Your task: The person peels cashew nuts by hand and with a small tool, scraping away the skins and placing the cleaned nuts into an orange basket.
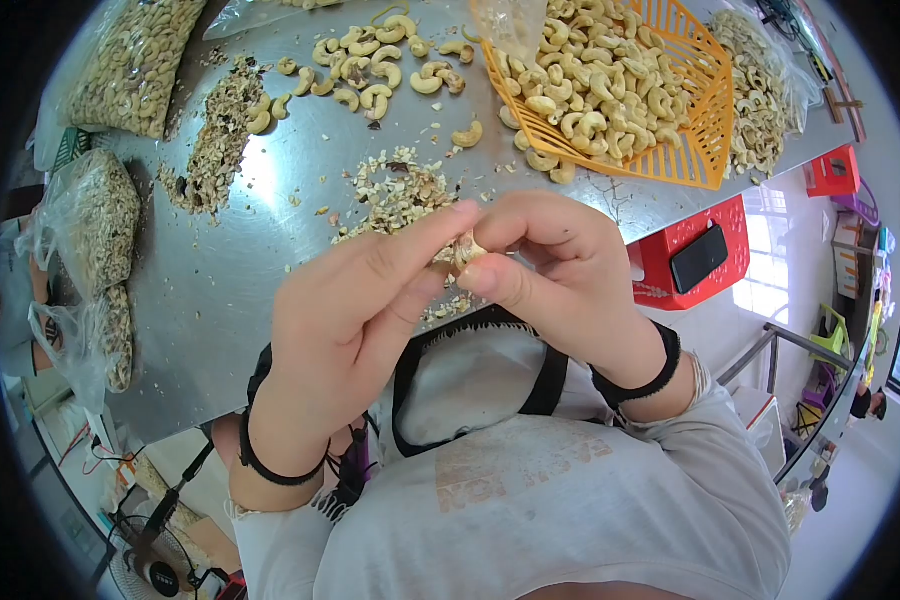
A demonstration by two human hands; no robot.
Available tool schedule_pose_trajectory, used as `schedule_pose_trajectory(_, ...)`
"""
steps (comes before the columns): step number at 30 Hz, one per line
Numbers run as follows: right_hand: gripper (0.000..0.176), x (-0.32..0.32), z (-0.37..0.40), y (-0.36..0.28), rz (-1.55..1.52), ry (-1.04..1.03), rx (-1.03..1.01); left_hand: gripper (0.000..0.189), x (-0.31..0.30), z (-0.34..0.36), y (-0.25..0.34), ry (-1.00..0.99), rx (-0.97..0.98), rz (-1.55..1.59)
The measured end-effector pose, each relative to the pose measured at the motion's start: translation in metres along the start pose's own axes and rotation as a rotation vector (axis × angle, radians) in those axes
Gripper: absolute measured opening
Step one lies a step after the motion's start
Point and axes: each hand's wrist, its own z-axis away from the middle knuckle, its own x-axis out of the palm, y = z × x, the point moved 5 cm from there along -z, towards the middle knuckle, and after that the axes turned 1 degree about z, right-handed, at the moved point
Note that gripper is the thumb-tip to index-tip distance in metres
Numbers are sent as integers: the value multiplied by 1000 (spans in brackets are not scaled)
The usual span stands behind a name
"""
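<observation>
Pinching a small pale cashew [467, 250] between thumbs and fingertips, you hold it just above the near edge of the dull, brushed steel table [220, 290]. Your left hand [340, 320] and right hand [560, 265] both close on it, hiding most of its shape. Beyond lie flaky shell crumbs [395, 190], smooth curved kernels [370, 70] and an orange mesh basket [705, 110] heaped with more. Crinkled clear bags [100, 220] at your left blur toward the lens rim.
</observation>
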Motion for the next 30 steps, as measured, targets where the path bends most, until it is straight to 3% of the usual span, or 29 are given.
schedule_pose_trajectory(4,16,-1,-2,-2,1,-28,27,33,1,3,1,-6,-15,53)
schedule_pose_trajectory(6,15,-2,-3,-2,28,-44,18,35,2,5,-2,-62,-150,140)
schedule_pose_trajectory(9,15,-2,-4,-5,83,-67,-11,36,4,5,-5,-78,-178,217)
schedule_pose_trajectory(13,15,-3,-5,-9,243,-66,-128,34,3,1,-4,-115,-121,149)
schedule_pose_trajectory(15,16,-3,-5,-10,261,-64,-134,32,1,-1,1,-92,17,-65)
schedule_pose_trajectory(19,16,-2,-5,-11,283,-62,-159,29,0,-1,0,-126,-24,-103)
schedule_pose_trajectory(21,16,-2,-5,-11,263,-67,-144,34,-1,1,-6,-23,-46,15)
schedule_pose_trajectory(25,15,-4,-5,-11,256,-90,-140,36,-3,1,-4,-9,-80,146)
schedule_pose_trajectory(27,14,-4,-5,-12,275,-89,-161,33,-1,3,-6,-101,-187,226)
schedule_pose_trajectory(30,13,-4,-6,-16,311,-113,-193,34,-2,1,-3,-140,-159,138)
